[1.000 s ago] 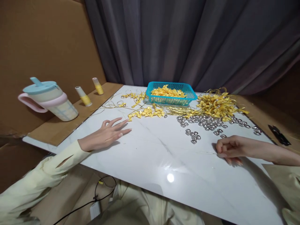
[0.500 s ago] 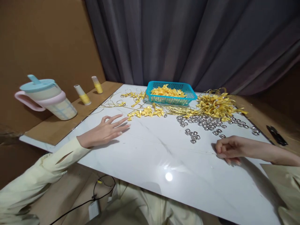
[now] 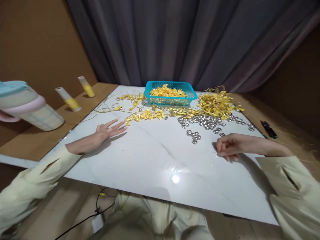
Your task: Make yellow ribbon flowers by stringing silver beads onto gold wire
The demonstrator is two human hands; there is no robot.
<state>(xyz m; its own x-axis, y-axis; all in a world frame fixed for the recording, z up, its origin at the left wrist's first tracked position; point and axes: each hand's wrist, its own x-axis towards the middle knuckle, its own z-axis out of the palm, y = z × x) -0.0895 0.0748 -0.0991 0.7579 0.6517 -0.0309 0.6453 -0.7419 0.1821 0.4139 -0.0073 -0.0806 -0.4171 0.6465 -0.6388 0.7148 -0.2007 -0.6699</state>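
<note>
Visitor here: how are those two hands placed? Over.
Left hand spread open near the yellow bows. Right hand curled near the silver pieces; can't tell if holding anything. Teal basket beyond both hands, not between them.

Cup [image 3: 27, 107], spools [image 3: 72, 104] and curtain [image 3: 170, 43] around the edges.
Shows the cup at far left, partly out of view, blue-lidded with a pink band and handle, on cardboard [image 3: 15, 143]; just beyond, both spools, white at the top, yellow lower down. Has the curtain in dark folds across the back, next to a brown wall [image 3: 37, 43] on the left. Includes at far right a small black item [image 3: 269, 129], too unclear to name, and down low a black cable [image 3: 75, 227] near a white box [image 3: 97, 222].
</note>
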